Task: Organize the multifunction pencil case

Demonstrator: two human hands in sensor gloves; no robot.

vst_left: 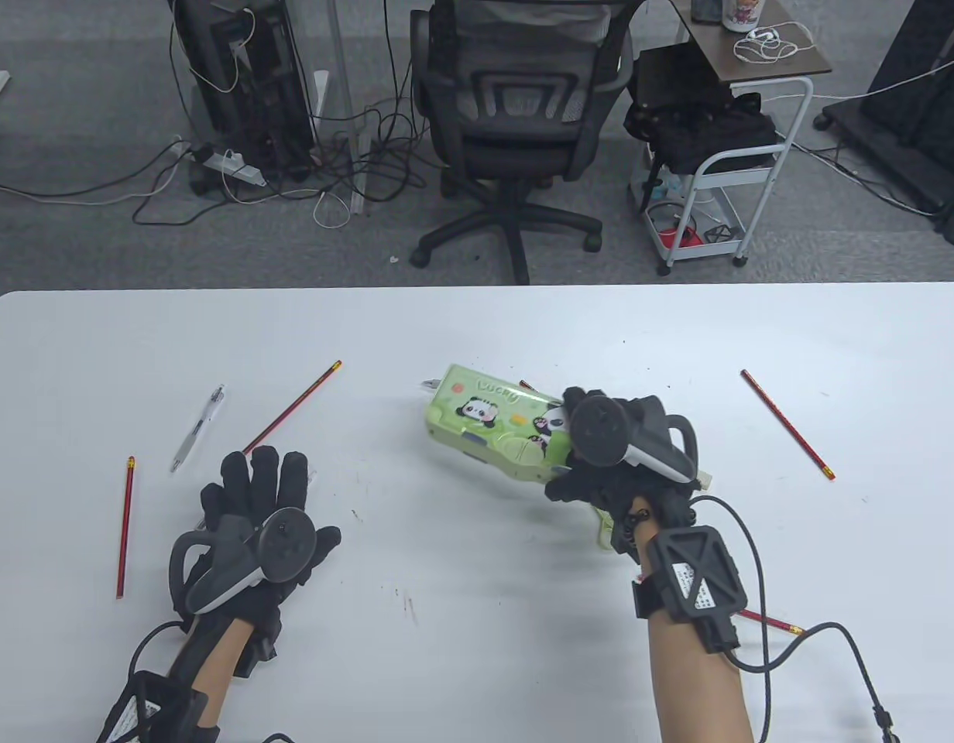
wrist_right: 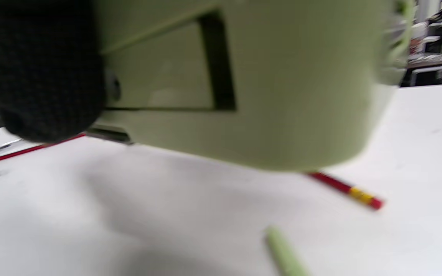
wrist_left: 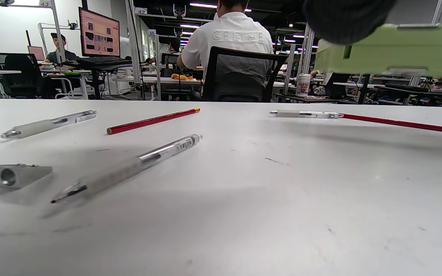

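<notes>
A light green pencil case (vst_left: 485,422) with panda pictures is held tilted, lifted off the white table (vst_left: 477,658). My right hand (vst_left: 593,464) grips its near end. In the right wrist view the case's underside (wrist_right: 263,76) fills the top, with a gloved finger (wrist_right: 40,69) on it. The case also shows at the top right of the left wrist view (wrist_left: 393,50). My left hand (vst_left: 264,484) lies flat on the table with fingers spread, holding nothing. A red pencil (vst_left: 291,408) and a clear pen (vst_left: 198,428) lie just beyond it.
More red pencils lie at the far left (vst_left: 125,526), at the right (vst_left: 787,424) and under my right wrist (vst_left: 771,621). The left wrist view shows a metal sharpener (wrist_left: 15,175), several clear pens (wrist_left: 129,168) and red pencils (wrist_left: 152,121). An office chair (vst_left: 516,116) stands beyond the table.
</notes>
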